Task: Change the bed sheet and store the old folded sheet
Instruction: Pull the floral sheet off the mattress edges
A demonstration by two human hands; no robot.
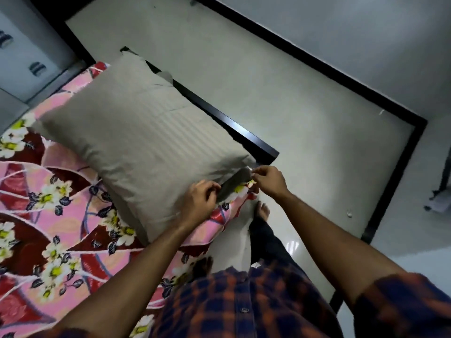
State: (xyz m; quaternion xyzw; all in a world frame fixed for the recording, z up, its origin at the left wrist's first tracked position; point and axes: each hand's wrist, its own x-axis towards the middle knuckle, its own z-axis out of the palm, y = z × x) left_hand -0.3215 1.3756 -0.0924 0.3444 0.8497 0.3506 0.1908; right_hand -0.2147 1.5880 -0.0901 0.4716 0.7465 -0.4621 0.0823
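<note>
Your left hand [199, 200] and right hand [267, 180] reach forward, fingers pinched on the open end of the pillow [136, 132], which lies on the floral sheet [48, 203] at the bed's corner; bare floor [305, 118] lies beyond the pillow.

You have nothing to read here: no words, labels, brand marks or numbers show on the grey striped fabric pillow [136, 132], the pink and maroon floral bed sheet [48, 215] or your blue and orange checked shirt [244, 301].
</note>
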